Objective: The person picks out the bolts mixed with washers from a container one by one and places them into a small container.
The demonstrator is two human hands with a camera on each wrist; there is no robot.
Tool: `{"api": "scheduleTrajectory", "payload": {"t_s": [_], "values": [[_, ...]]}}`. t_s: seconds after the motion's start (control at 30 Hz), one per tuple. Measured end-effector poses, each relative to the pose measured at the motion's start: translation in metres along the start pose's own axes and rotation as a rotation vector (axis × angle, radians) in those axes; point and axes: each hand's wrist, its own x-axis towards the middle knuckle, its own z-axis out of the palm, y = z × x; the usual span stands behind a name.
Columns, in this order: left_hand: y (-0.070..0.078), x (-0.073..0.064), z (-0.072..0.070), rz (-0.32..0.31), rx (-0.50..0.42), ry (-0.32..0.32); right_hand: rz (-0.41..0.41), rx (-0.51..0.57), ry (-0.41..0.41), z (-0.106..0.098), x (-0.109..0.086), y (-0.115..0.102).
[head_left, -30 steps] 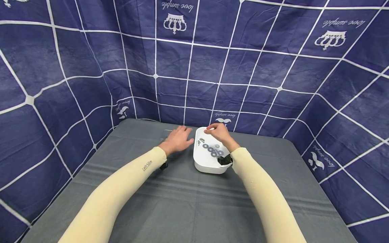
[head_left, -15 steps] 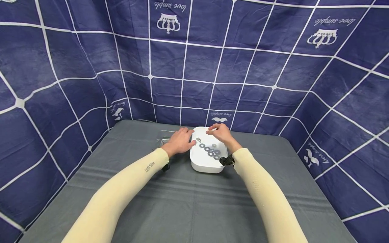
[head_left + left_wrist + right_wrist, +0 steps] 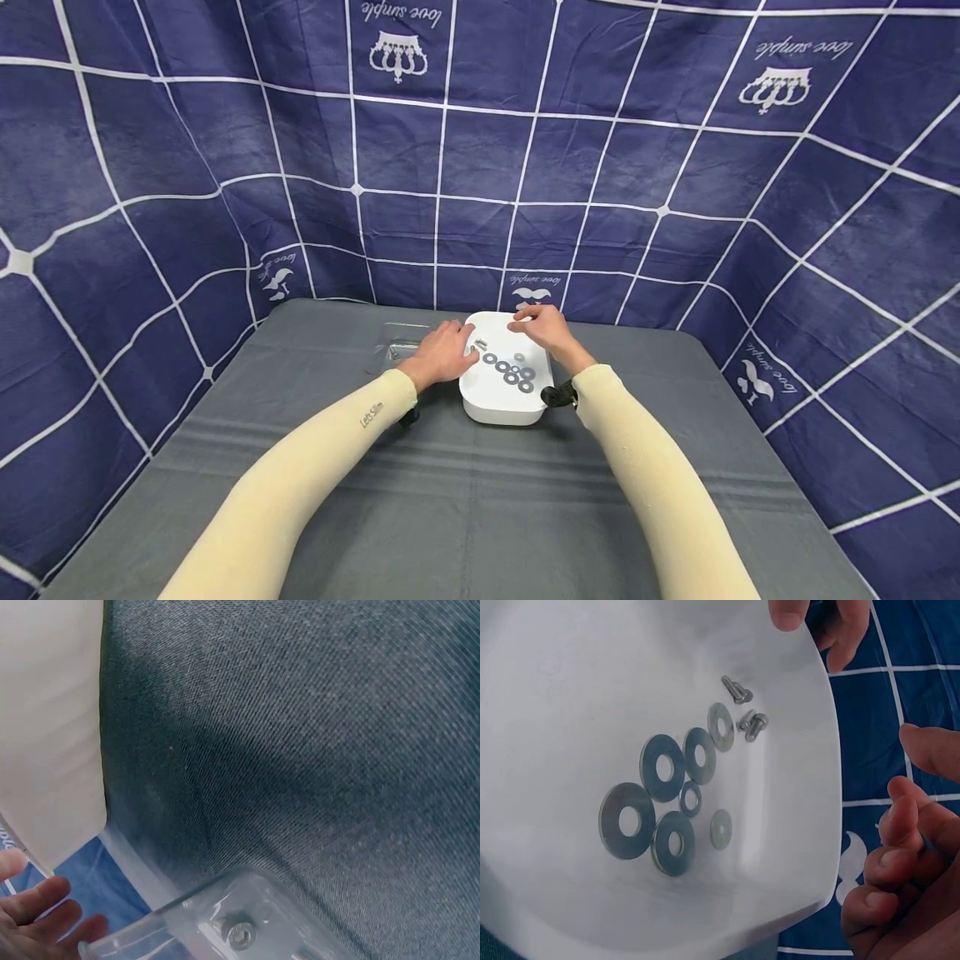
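A white plastic tub (image 3: 501, 415) stands between the hands, holding several flat metal washers (image 3: 662, 768) and a few small bolts (image 3: 736, 689). My left hand (image 3: 442, 353) is at its left rim, fingers relaxed and spread, thumb overlapping the edge in the head view. My right hand (image 3: 549, 332) hovers over the far right part of the tub, fingers loosely bent. In the right wrist view, thumb and index finger are apart with nothing between them. Left of the left hand lies a clear plastic box (image 3: 388, 343), partly hidden by it; a bolt (image 3: 240, 934) shows inside.
A grey cloth-covered table (image 3: 480, 500) bears both containers. Blue cloth with white grid lines (image 3: 480, 167) hangs behind and at both sides, close beyond the table's far edge. Dark wrist cameras (image 3: 558, 395) sit under the sleeves.
The head view has swung slightly right. My left hand has moved right to the tub's left rim, uncovering more of the clear box. My right hand has shifted slightly right over the tub.
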Motion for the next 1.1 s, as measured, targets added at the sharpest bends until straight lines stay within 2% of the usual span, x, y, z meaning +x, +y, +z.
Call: {"api": "scheduleTrajectory", "payload": {"t_s": [0.33,0.53,0.83,1.1], "values": [[-0.001,0.001,0.006,-0.065,-0.023,-0.038,-0.012,0.002,0.009,0.009,0.004,0.001],[0.004,0.003,0.009,-0.075,-0.04,-0.052,0.008,0.006,0.021,0.023,0.009,0.004],[0.003,0.001,0.008,-0.084,-0.012,-0.045,0.002,-0.007,0.049,0.044,0.02,0.003],[0.002,0.002,0.011,-0.095,-0.036,-0.036,0.023,-0.088,0.082,0.057,0.025,0.011]]}}
